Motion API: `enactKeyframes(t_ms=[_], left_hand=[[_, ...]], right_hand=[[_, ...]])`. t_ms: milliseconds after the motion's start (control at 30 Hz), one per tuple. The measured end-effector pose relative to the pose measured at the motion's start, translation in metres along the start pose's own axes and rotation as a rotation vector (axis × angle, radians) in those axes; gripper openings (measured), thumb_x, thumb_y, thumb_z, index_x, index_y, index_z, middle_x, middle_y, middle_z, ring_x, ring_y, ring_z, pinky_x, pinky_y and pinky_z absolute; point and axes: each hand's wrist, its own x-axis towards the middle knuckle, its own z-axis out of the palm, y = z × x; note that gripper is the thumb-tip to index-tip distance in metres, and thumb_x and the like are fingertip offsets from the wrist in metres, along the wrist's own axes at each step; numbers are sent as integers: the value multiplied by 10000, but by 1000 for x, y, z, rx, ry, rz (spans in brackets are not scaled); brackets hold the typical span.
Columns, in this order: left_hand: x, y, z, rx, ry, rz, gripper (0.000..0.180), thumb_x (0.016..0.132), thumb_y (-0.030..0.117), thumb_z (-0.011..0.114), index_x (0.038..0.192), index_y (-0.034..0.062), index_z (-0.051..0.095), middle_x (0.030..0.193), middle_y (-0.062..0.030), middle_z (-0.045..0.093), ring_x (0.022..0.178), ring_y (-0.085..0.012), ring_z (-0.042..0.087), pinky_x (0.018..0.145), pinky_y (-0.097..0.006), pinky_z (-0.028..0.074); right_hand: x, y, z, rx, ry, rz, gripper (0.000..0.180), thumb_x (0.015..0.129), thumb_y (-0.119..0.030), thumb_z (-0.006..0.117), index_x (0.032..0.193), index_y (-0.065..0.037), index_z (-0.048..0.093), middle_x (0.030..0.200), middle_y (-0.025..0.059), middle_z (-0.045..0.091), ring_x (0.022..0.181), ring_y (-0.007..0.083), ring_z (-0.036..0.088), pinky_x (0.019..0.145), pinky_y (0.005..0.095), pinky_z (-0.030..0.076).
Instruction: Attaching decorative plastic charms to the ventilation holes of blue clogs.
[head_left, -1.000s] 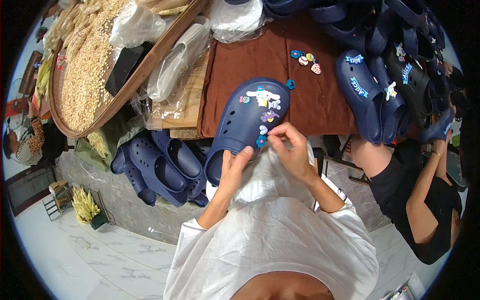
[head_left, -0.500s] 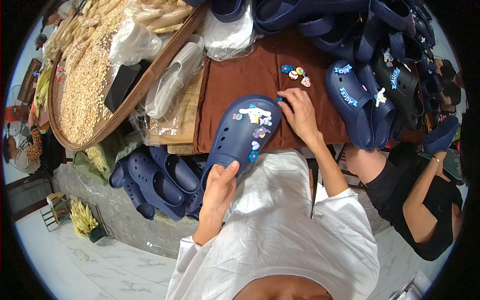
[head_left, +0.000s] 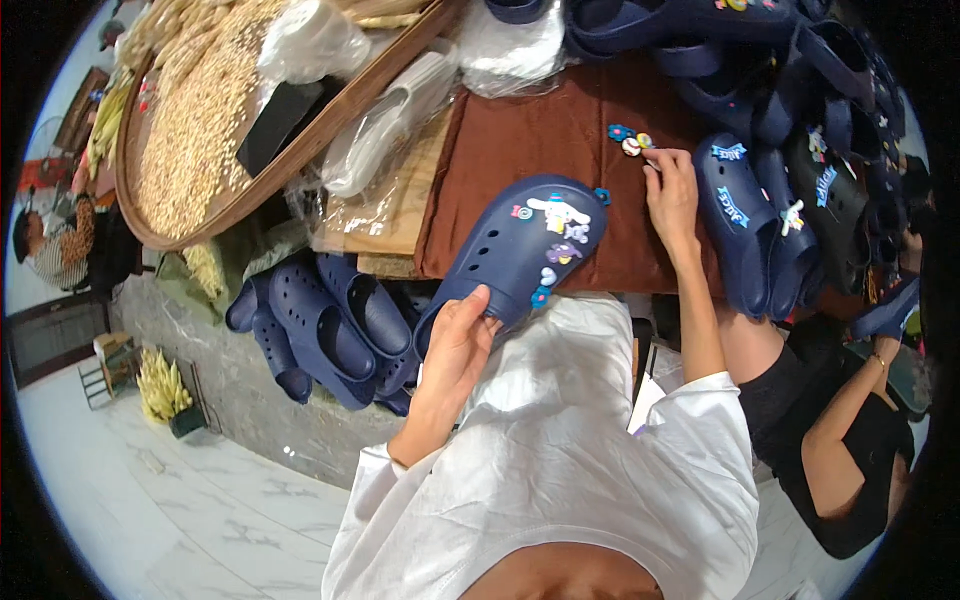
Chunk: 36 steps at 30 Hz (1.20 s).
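A navy clog (head_left: pixel 500 245) is tilted up before me, its toe pointing away to the right. My left hand (head_left: pixel 460 345) grips its strap end, thumb on top. Along the clog's upper sit a white long-eared character charm (head_left: pixel 557 214), a purple charm (head_left: pixel 563 254), a lilac heart charm (head_left: pixel 548 275) and a blue flower charm (head_left: pixel 541 297). Another blue charm (head_left: pixel 602 196) shows at the toe's edge; whether it is attached, I cannot tell. Over the brown cloth, my right hand (head_left: pixel 672 195) has bent, parted fingers beside a baseball charm (head_left: pixel 631 147) and a blue flower charm (head_left: pixel 620 132).
Decorated navy clogs (head_left: pixel 740 230) and a black clog (head_left: pixel 838 215) line the right side, with more piled behind. A woven tray (head_left: pixel 190 240) of kernels stands far left, near a bagged white clog (head_left: pixel 390 130). Below hang several navy clogs (head_left: pixel 325 325). Another person's arm (head_left: pixel 845 430) is at right.
My right hand has moved away from the clog's toe to the loose charms, where its fingers now cover the heart-shaped one. My left hand still holds the clog. The view has shifted.
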Motion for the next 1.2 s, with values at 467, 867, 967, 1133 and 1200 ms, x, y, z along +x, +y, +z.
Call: enactKeyframes(t_ms=[467,867,967,1133,1200], left_hand=[[20,8,15,-420,82,-301,453,908,16,546,1342,-74,451,1321,-243,573,1205,-369,611,1032,-532,516],[4,2,41,-233,-13,-259,411,963,126,575,1330,-38,487,1288,-144,608,1179,-269,626,1015,-436,521],[3,4,46,-213,16,-254,408,966,106,567,1339,-38,488,1296,-141,606,1187,-270,621,1021,-432,518],[3,2,48,-195,-12,-228,398,974,79,560,1350,-29,489,1305,-136,604,1191,-259,619,1040,-420,512],[2,0,49,-178,-20,-211,401,975,72,557,1359,-20,485,1312,-133,600,1197,-255,615,1042,-419,511]], right_hand=[[-7,-121,-64,521,-306,77,178,904,-65,673,1076,-41,713,1027,107,625,918,226,661,774,322,522],[-25,-174,-62,463,-397,-256,199,875,-66,682,1074,-59,688,976,112,591,905,295,623,784,394,508],[-22,-167,-63,517,-454,-205,175,879,-69,680,1053,-49,690,957,110,599,904,304,629,773,399,509],[-16,-165,-66,547,-530,-145,142,882,-80,676,1018,-46,699,919,101,610,900,308,630,768,398,509],[-13,-163,-66,527,-512,-159,134,882,-87,676,1008,-49,704,907,95,613,897,302,624,775,393,506]])
